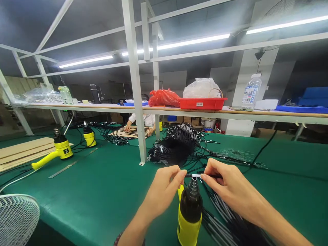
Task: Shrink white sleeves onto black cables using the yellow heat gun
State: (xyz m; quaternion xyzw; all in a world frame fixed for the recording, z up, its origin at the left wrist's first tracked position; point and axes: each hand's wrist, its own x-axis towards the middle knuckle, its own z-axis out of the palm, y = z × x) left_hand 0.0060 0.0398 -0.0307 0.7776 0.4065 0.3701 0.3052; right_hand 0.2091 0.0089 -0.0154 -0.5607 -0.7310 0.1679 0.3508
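Note:
Between my two hands a thin black cable with a white sleeve [196, 175] is stretched level, just above the nozzle of an upright yellow and black heat gun [190, 218]. My left hand [164, 188] pinches the cable's black part on the left of the sleeve. On the other side, my right hand [227, 181] pinches it at the sleeve's right end, with more black cable running under the fingers. A bundle of black and grey cables [217, 208] lies on the green table beneath my right forearm. Behind my hands sits a coiled heap of black cables [174, 147].
Two more heat guns, one near [63, 148] and one farther [89, 135], stand at the left by wooden boards [25, 150]. A white metal post [135, 85] rises mid-table. The shelf holds a red tray [202, 104] and a bottle [252, 90]. A fan [17, 218] stands front left; a co-worker's hands [127, 127] are opposite.

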